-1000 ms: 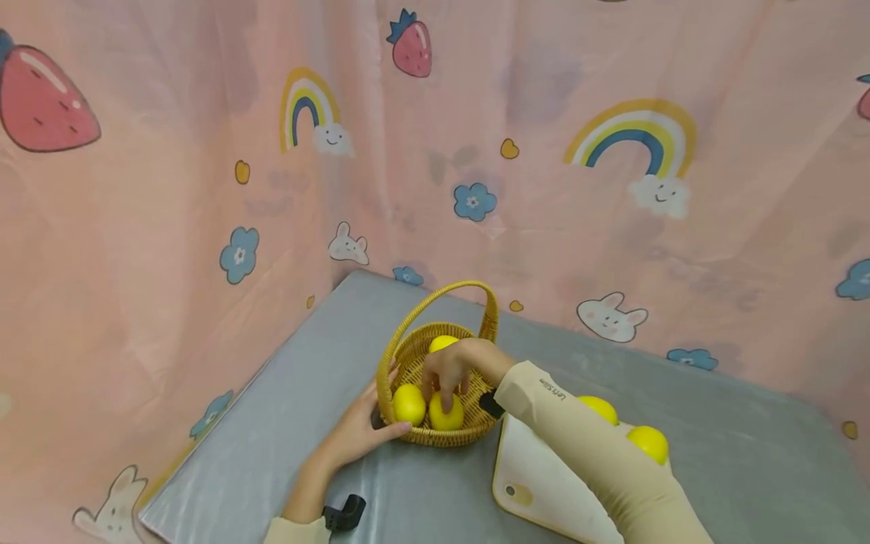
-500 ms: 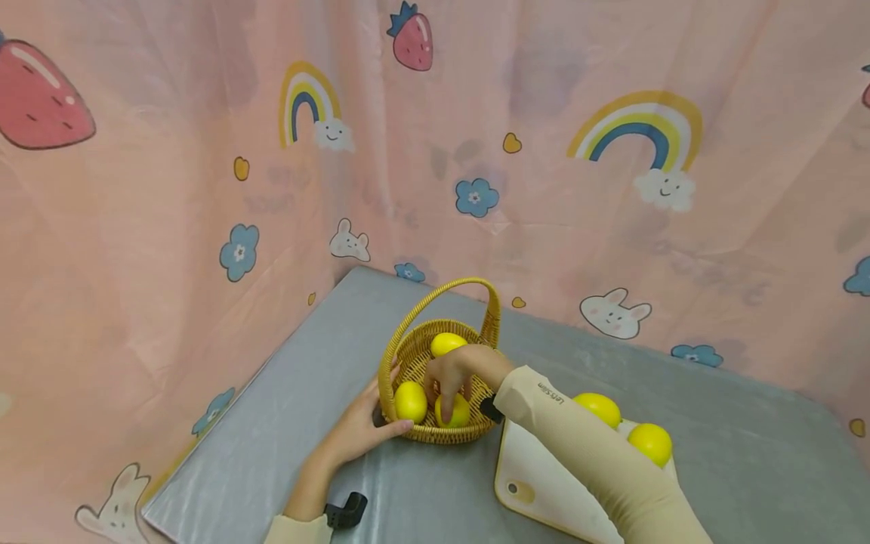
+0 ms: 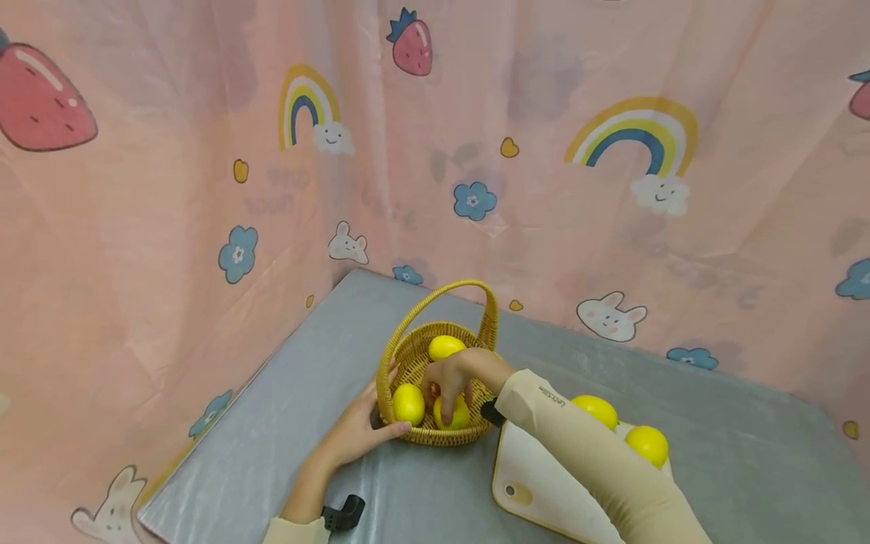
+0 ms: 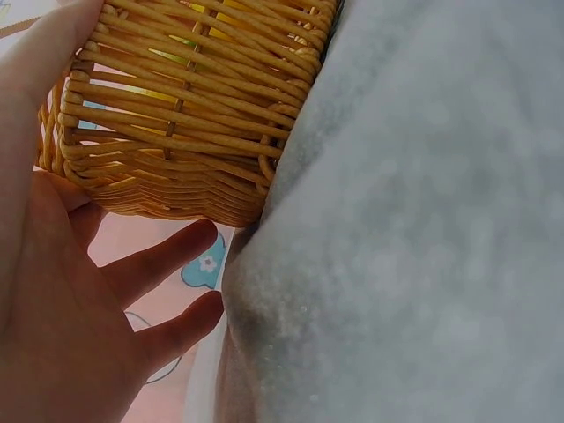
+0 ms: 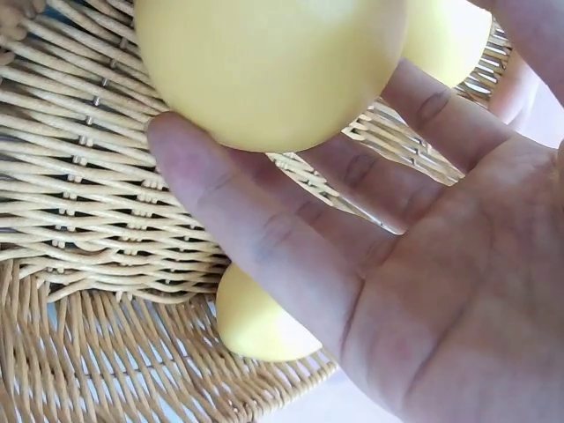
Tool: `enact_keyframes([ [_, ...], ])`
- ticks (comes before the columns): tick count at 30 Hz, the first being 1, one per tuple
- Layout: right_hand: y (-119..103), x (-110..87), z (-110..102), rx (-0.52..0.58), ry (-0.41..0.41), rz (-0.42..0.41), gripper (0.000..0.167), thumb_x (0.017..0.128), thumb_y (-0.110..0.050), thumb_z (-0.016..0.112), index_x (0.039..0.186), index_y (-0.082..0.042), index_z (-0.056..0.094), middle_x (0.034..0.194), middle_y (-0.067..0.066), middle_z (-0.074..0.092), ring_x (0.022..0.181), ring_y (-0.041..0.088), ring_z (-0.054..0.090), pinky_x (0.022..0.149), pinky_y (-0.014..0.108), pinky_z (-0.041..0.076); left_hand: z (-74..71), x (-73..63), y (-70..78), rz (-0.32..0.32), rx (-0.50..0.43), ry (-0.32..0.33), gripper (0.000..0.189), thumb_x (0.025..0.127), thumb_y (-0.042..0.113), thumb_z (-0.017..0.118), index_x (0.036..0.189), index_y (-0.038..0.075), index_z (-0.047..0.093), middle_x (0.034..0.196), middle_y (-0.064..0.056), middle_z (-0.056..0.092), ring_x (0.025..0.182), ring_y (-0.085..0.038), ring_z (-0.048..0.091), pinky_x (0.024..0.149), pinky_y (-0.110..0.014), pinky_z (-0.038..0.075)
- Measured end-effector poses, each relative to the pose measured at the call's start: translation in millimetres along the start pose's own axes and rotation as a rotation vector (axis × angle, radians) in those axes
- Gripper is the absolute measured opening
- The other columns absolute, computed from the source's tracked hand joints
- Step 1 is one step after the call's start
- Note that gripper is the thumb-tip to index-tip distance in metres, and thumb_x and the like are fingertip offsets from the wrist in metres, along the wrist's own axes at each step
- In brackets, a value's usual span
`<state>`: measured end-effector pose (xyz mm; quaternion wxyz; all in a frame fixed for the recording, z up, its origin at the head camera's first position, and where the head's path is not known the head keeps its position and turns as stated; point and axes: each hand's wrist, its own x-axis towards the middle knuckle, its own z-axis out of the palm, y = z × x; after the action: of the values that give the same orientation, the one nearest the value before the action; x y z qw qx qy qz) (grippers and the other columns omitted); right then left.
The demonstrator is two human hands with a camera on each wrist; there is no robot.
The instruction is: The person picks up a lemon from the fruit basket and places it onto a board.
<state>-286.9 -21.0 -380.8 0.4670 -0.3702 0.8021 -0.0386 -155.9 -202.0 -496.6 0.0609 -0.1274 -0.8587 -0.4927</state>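
Observation:
A yellow wicker basket [image 3: 445, 436] with an arched handle stands on the grey tabletop. My left hand [image 3: 359, 428] grips its left side, thumb over the front rim; in the left wrist view some fingers spread beneath the woven wall [image 4: 194, 115]. My right hand [image 3: 447, 376] reaches inside the basket and holds a lemon [image 3: 455, 414] near the front. The right wrist view has this lemon [image 5: 264, 70] between thumb and fingers. Beside it lies another lemon [image 3: 408, 406] at the left, and one more [image 3: 445, 347] sits at the back of the basket.
To the right, partly under my right forearm, is a white cutting board [image 3: 544, 483] with a yellow edge. Two lemons [image 3: 595, 411] [image 3: 648, 446] lie at its far end. A pink patterned curtain [image 3: 435, 189] closes off the back and left.
The lemon in my right hand has shifted slightly to the right inside the basket. My left hand stays on the basket, and the head view has tilted a little.

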Motion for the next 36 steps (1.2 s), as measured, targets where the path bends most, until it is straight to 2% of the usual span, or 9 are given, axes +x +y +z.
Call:
enact_keyframes([
  [4, 1.1, -6.4, -2.3, -0.023, 0.025, -0.009, 0.033, 0.082, -0.011, 0.082, 0.112, -0.013, 0.07, 0.12, 0.004, 0.06, 0.107, 0.02, 0.061, 0.079, 0.043, 0.059, 0.9, -0.4, 1.1, 0.0, -0.002, -0.001, 0.091, 0.088, 0.039, 0.077, 0.158, 0.01, 0.028, 0.166, 0.004, 0.014, 0.15, -0.025, 0.017, 0.117, -0.058, 0.02],
  [8, 4.5, -16.1, -7.1, -0.039, 0.039, -0.014, 0.036, 0.084, -0.015, 0.081, 0.119, -0.015, 0.069, 0.127, 0.005, 0.06, 0.112, 0.019, 0.06, 0.08, 0.04, 0.059, 1.2, -0.7, 1.7, -0.016, 0.008, -0.007, 0.092, 0.087, 0.042, 0.076, 0.159, 0.012, 0.027, 0.166, 0.005, 0.014, 0.15, -0.024, 0.017, 0.117, -0.057, 0.02],
  [12, 10.8, -29.1, -10.9, -0.04, 0.045, -0.041, 0.041, 0.085, -0.016, 0.08, 0.125, -0.012, 0.067, 0.126, 0.005, 0.058, 0.112, 0.019, 0.059, 0.081, 0.039, 0.059, 2.4, -1.1, 3.8, -0.016, -0.002, -0.005, 0.092, 0.087, 0.04, 0.077, 0.159, 0.013, 0.027, 0.166, 0.007, 0.013, 0.15, -0.024, 0.016, 0.116, -0.059, 0.019],
  [17, 19.2, -48.7, -13.7, -0.039, 0.072, -0.08, 0.043, 0.084, -0.015, 0.081, 0.125, -0.013, 0.066, 0.128, 0.007, 0.058, 0.101, 0.015, 0.062, 0.078, 0.037, 0.059, 3.6, -2.5, 4.9, -0.011, -0.002, 0.007, 0.091, 0.087, 0.035, 0.078, 0.159, 0.013, 0.027, 0.166, 0.005, 0.013, 0.15, -0.026, 0.015, 0.115, -0.061, 0.019],
  [22, 31.9, -69.6, -14.3, -0.033, 0.106, -0.152, 0.047, 0.085, -0.012, 0.08, 0.129, -0.009, 0.064, 0.133, 0.009, 0.059, 0.078, 0.015, 0.064, 0.073, 0.036, 0.059, 4.5, -3.3, 5.1, 0.001, -0.009, 0.003, 0.089, 0.089, 0.036, 0.076, 0.159, 0.013, 0.026, 0.167, 0.001, 0.012, 0.15, -0.029, 0.014, 0.115, -0.062, 0.018],
  [25, 41.0, -83.0, -12.2, -0.046, 0.137, -0.208, 0.048, 0.084, -0.011, 0.08, 0.129, -0.005, 0.064, 0.129, 0.007, 0.061, 0.086, 0.015, 0.063, 0.075, 0.033, 0.058, 4.8, -3.5, 5.1, 0.004, -0.015, 0.001, 0.089, 0.089, 0.037, 0.075, 0.159, 0.013, 0.026, 0.167, 0.0, 0.011, 0.15, -0.03, 0.013, 0.115, -0.063, 0.018],
  [29, 55.0, -103.3, -3.4, -0.042, 0.204, -0.262, 0.043, 0.081, -0.011, 0.081, 0.122, -0.009, 0.067, 0.122, 0.002, 0.063, 0.105, 0.018, 0.056, 0.09, 0.035, 0.052, 6.0, -4.5, 5.6, 0.0, -0.01, -0.001, 0.089, 0.089, 0.037, 0.075, 0.159, 0.013, 0.025, 0.167, -0.001, 0.011, 0.149, -0.032, 0.014, 0.113, -0.065, 0.019],
  [31, 63.3, -114.1, 2.1, -0.026, 0.242, -0.292, 0.042, 0.08, -0.012, 0.082, 0.12, -0.011, 0.068, 0.122, 0.0, 0.063, 0.109, 0.021, 0.056, 0.093, 0.037, 0.049, 6.7, -5.0, 6.2, 0.0, -0.012, -0.002, 0.089, 0.09, 0.036, 0.075, 0.159, 0.012, 0.025, 0.167, -0.001, 0.011, 0.149, -0.033, 0.014, 0.113, -0.066, 0.019],
  [36, 83.5, -143.3, 17.6, 0.107, 0.297, -0.392, 0.043, 0.081, -0.011, 0.081, 0.122, -0.013, 0.066, 0.128, 0.005, 0.061, 0.114, 0.027, 0.057, 0.09, 0.035, 0.053, 7.7, -5.0, 8.0, 0.006, -0.029, 0.002, 0.087, 0.09, 0.032, 0.075, 0.159, 0.01, 0.026, 0.167, 0.0, 0.011, 0.15, -0.033, 0.013, 0.113, -0.066, 0.018],
])
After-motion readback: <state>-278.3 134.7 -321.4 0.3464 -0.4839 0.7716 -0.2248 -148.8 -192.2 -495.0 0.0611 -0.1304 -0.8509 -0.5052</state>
